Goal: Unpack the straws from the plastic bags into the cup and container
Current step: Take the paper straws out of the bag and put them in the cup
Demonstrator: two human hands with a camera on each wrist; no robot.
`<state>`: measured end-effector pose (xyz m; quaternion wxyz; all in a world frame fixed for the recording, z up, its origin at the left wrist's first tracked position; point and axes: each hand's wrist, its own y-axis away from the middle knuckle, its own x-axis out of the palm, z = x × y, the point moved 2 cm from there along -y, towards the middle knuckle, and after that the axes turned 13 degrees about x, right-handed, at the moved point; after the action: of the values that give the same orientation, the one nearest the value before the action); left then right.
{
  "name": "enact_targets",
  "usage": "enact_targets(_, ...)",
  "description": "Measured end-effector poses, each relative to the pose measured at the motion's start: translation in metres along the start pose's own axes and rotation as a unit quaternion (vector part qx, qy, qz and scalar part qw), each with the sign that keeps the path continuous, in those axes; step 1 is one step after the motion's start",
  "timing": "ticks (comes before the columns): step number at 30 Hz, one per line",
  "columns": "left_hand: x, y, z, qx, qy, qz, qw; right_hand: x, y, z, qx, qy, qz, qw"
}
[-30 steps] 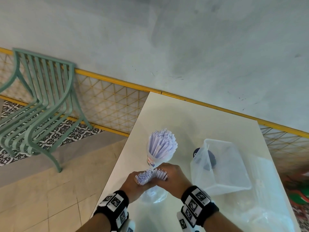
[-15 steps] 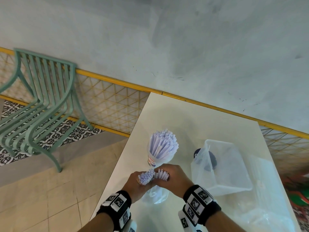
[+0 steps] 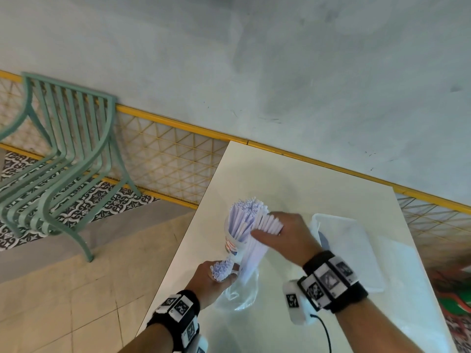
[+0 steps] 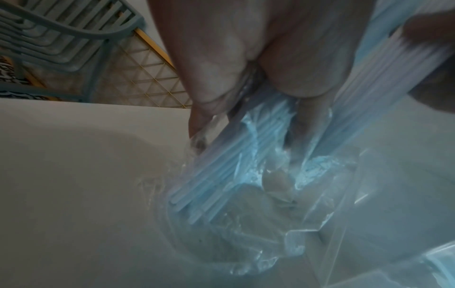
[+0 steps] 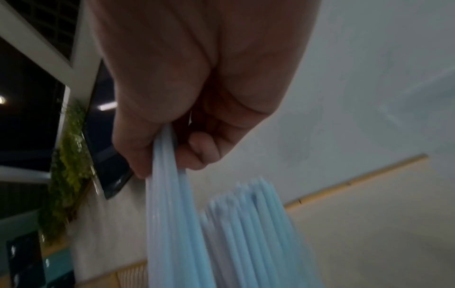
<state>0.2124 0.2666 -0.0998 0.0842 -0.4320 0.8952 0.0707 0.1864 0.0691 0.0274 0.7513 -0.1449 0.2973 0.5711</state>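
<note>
A cup [image 3: 232, 244] packed with pale lilac straws [image 3: 246, 212] stands near the table's left edge. My right hand [image 3: 285, 234] grips a bundle of straws [image 3: 257, 244] [image 5: 169, 214], lifted out of the bag and held right beside the cup's straws [image 5: 248, 220]. My left hand [image 3: 212, 277] grips the clear plastic bag [image 3: 240, 293] [image 4: 246, 224] together with the straws left in it [image 3: 221, 269] [image 4: 221, 175], just in front of the cup. A clear plastic container [image 3: 356, 253] stands to the right, behind my right wrist.
The white table [image 3: 293, 179] runs to a grey wall with a yellow rail. A green metal chair [image 3: 58, 159] stands on the floor to the left. More clear plastic [image 3: 407, 289] lies on the table at the right.
My right hand has pulled a bundle of straws up out of the bag and moved it away to the cup. The left hand stays low on the bag with the other straws.
</note>
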Motion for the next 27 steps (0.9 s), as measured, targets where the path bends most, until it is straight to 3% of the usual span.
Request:
enact_targets(5, 0.000, 0.000, 0.002, 0.001, 0.005, 0.006, 1.000, -0.042, -0.025, 0.045, -0.026, 0.038, -0.066, 0.997)
enact_targets(9, 0.000, 0.000, 0.002, 0.003, 0.004, 0.008, 1.000, -0.045, -0.046, 0.052, -0.021, 0.045, -0.086, 0.995)
enact_targets(13, 0.000, 0.000, 0.001, 0.012, 0.006, 0.008, 1.000, -0.028, -0.057, 0.042, -0.022, 0.049, -0.063, 0.997)
enact_targets(18, 0.000, 0.000, 0.001, 0.015, 0.003, 0.009, 1.000, 0.012, -0.055, 0.011, 0.039, 0.106, 0.019, 0.993)
enact_targets(21, -0.001, -0.001, 0.003, 0.009, -0.001, 0.011, 1.000, 0.019, -0.054, 0.000, -0.011, 0.120, 0.013, 0.993)
enact_targets(25, -0.001, -0.001, 0.004, 0.009, -0.002, 0.012, 1.000, 0.012, -0.048, 0.005, -0.102, 0.057, -0.056, 0.992)
enact_targets(27, 0.000, -0.001, 0.004, 0.012, 0.000, 0.012, 1.000, 0.017, -0.039, 0.009, -0.137, 0.100, -0.062, 0.984)
